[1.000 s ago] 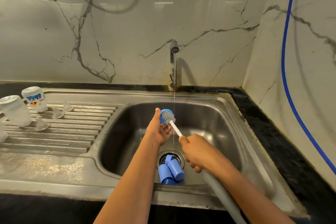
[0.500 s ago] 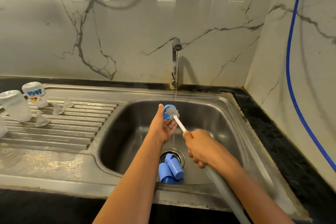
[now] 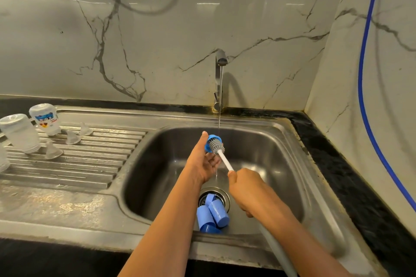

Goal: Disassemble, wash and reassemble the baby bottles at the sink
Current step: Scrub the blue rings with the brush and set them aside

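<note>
My left hand [image 3: 202,159] holds a blue bottle ring [image 3: 210,139] over the sink basin [image 3: 270,148], just left of the thin water stream from the tap [image 3: 219,78]. My right hand [image 3: 249,189] grips the white handle of a bottle brush [image 3: 217,146], whose grey bristle head is pushed into the ring. Blue bottle caps [image 3: 212,213] lie over the drain. Two clear bottle bodies [image 3: 44,118] stand upside down on the drainboard at left, with three clear teats [image 3: 72,137] beside them.
The ribbed steel drainboard [image 3: 85,164] stretches left of the basin. A grey hose [image 3: 279,252] runs along under my right forearm. A black counter edge [image 3: 337,164] and a marble wall with a blue cable [image 3: 364,74] close off the right side.
My two hands, the ring and the brush have stayed together under the tap and shifted only slightly. The view has tilted a little.
</note>
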A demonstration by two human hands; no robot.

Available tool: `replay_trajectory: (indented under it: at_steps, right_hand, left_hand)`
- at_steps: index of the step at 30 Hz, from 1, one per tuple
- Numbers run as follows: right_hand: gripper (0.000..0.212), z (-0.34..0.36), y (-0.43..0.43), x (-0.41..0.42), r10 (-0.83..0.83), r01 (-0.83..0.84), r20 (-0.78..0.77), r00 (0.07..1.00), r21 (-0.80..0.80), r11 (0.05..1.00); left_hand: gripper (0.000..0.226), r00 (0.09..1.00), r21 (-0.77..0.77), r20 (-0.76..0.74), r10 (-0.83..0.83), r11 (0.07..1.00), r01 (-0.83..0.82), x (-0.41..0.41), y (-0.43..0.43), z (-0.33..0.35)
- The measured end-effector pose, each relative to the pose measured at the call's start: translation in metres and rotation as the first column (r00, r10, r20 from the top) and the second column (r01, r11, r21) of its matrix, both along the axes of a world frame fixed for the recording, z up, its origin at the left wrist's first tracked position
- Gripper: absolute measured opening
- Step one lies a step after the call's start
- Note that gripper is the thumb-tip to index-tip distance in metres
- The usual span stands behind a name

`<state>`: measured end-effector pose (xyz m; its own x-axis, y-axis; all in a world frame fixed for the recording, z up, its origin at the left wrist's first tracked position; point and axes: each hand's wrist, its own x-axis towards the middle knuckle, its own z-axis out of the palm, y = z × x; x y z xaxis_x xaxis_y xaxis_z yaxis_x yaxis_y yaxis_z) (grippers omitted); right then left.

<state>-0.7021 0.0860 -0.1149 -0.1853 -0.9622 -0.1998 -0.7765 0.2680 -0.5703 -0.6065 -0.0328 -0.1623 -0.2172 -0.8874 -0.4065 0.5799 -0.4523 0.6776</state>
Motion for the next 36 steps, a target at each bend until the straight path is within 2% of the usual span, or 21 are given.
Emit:
replay_trajectory:
  at_steps: [2,5,7,8,9,11,14,15,16,17,18,19,20,22,24,26,28,30,32,36]
  right_hand:
    - [0.033,-0.003,-0.001,0.0,0.005,-0.005,0.019,1.0,0.001,1.0]
    - [0.033,-0.006,-0.004,-0.004,-0.048,0.03,0.23,0.972,0.081,0.996]
    - [0.034,-0.003,-0.006,-0.007,-0.116,0.059,0.428,0.896,0.143,0.988]
    - [0.036,-0.001,-0.007,-0.008,-0.15,0.06,0.537,0.83,0.182,0.981]
    - [0.039,0.003,-0.007,-0.009,-0.185,0.047,0.646,0.74,0.224,0.973]
    - [0.045,0.007,-0.01,-0.011,-0.262,-0.002,0.84,0.475,0.299,0.954]
    - [0.05,0.011,-0.012,-0.014,-0.37,-0.151,0.929,0.022,0.369,0.917]
    - [0.05,0.012,-0.013,-0.014,-0.389,-0.205,0.917,-0.084,0.367,0.908]
    - [0.049,0.012,-0.014,-0.015,-0.398,-0.243,0.905,-0.152,0.356,0.902]
    - [0.048,0.013,-0.014,-0.015,-0.401,-0.258,0.899,-0.178,0.35,0.9]
    - [0.047,0.012,-0.014,-0.015,-0.399,-0.248,0.904,-0.157,0.355,0.902]
    - [0.047,0.013,-0.014,-0.014,-0.392,-0.216,0.916,-0.092,0.366,0.905]
    - [0.048,0.012,-0.013,-0.012,-0.382,-0.167,0.924,0.009,0.378,0.91]
    - [0.047,0.007,-0.012,-0.007,-0.345,-0.057,0.894,0.287,0.375,0.925]
    - [0.042,0.0,-0.011,-0.001,-0.276,0.009,0.778,0.565,0.328,0.945]
    - [0.037,-0.004,-0.01,0.005,-0.233,0.022,0.678,0.697,0.304,0.952]
    - [0.036,-0.004,-0.007,0.006,-0.22,0.004,0.625,0.749,0.327,0.945]
    - [0.037,-0.003,-0.005,0.005,-0.214,-0.031,0.613,0.761,0.363,0.931]
    - [0.039,-0.001,-0.004,0.003,-0.23,-0.069,0.655,0.72,0.397,0.915]
    - [0.043,0.003,-0.008,-0.003,-0.297,-0.117,0.726,0.62,0.46,0.88]
  left_hand:
    - [0.059,0.999,0.009,-0.005,-0.048,0.999,0.048,0.0,0.001,0.001]
    - [0.054,0.995,-0.01,-0.011,-0.102,0.995,0.102,-0.001,0.004,0.004]
    - [0.053,0.991,-0.029,-0.032,-0.127,0.992,0.126,-0.001,0.005,0.004]
    - [0.054,0.989,-0.04,-0.046,-0.138,0.99,0.136,-0.001,0.005,0.005]
    - [0.053,0.987,-0.052,-0.059,-0.149,0.988,0.146,-0.001,0.004,0.006]
    - [0.049,0.979,-0.085,-0.111,-0.17,0.983,0.161,-0.001,0.004,0.008]
    - [0.044,0.948,-0.106,-0.259,-0.186,0.981,0.163,0.0,0.004,0.01]
    - [0.043,0.938,-0.103,-0.292,-0.187,0.981,0.163,0.0,0.004,0.011]
    - [0.044,0.929,-0.103,-0.319,-0.187,0.981,0.162,0.001,0.004,0.011]
    - [0.044,0.922,-0.103,-0.339,-0.188,0.981,0.163,0.001,0.004,0.011]
    - [0.045,0.919,-0.102,-0.345,-0.193,0.981,0.168,0.002,0.004,0.011]
    - [0.046,0.925,-0.095,-0.326,-0.194,0.98,0.172,0.001,0.004,0.011]
    - [0.047,0.943,-0.081,-0.279,-0.185,0.982,0.168,0.0,0.003,0.011]
    - [0.051,0.985,-0.025,-0.132,-0.114,0.993,0.112,-0.001,0.0,0.008]
    - [0.054,0.997,0.046,-0.069,-0.027,0.999,0.03,-0.001,-0.005,0.002]
    - [0.057,0.993,0.134,-0.109,0.04,0.991,-0.025,-0.001,-0.009,-0.003]
    - [0.056,0.982,0.202,-0.163,0.099,0.977,-0.065,0.003,-0.013,-0.006]
    - [0.052,0.971,0.204,-0.171,0.167,0.97,-0.131,0.009,-0.016,-0.008]
    - [0.05,0.968,0.168,-0.159,0.192,0.972,-0.165,0.013,-0.016,-0.007]
    - [0.055,0.979,0.11,-0.169,0.114,0.989,-0.097,0.01,-0.007,-0.002]
